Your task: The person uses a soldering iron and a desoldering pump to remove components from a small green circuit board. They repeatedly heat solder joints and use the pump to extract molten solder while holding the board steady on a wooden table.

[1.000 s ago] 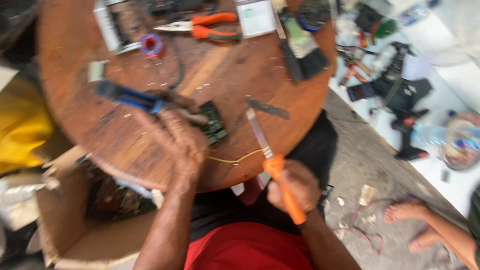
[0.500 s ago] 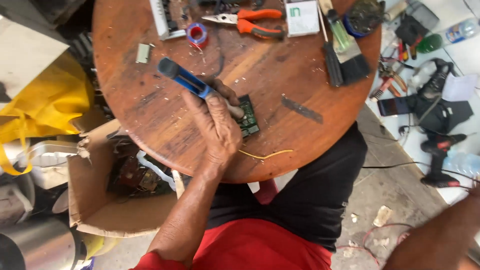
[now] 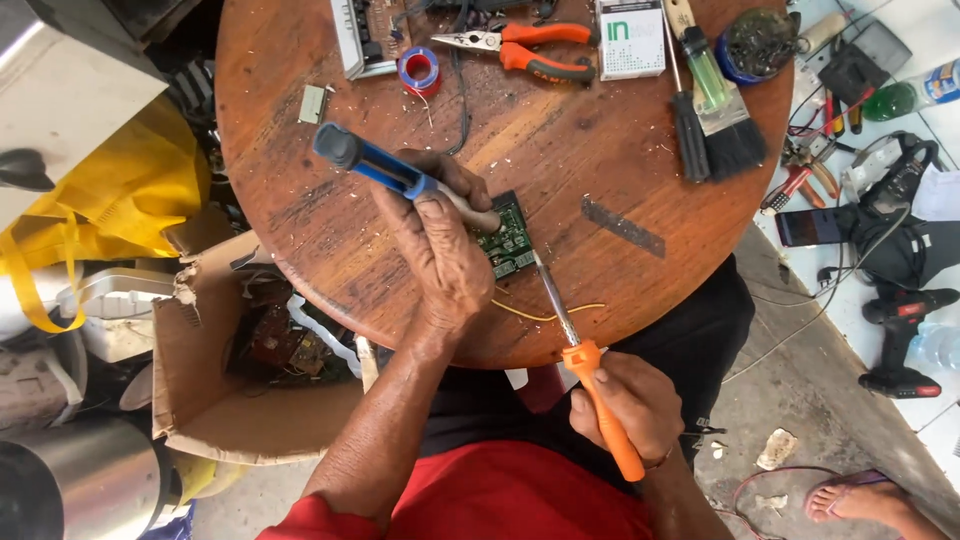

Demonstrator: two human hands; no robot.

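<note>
The left hand (image 3: pixel 440 255) sits in the middle of the frame on the round brown wooden surface (image 3: pixel 300 200). Its grip is closed tight around a blue tool (image 3: pixel 385 170) that looks like a solder sucker; the blue end points to the upper left and the pale tip pushes down on a small green circuit board (image 3: pixel 510 240). The board lies flat on the surface, just right of the hand, and the fingers rest on its left edge. The right hand (image 3: pixel 635 405) is lower down, right of the middle — off the surface and over the person's dark shirt. Its grip is wrapped shut around the orange handle of a soldering iron (image 3: pixel 590 385). The iron's long metal part slants up to the left, and its tip touches the lower right corner of the board. A thin yellow wire (image 3: pixel 540 315) curls on the surface just under the board. Along the top of the frame lie orange pliers (image 3: pixel 525 50), a roll of blue and red tape (image 3: pixel 418 70), a white box (image 3: pixel 630 38) and two brushes (image 3: pixel 710 120). At the lower left, off the surface, stands an open cardboard box (image 3: pixel 200 400) with old parts inside. At the lower right corner — a bare foot in a sandal (image 3: pixel 870 500) on the floor.
</note>
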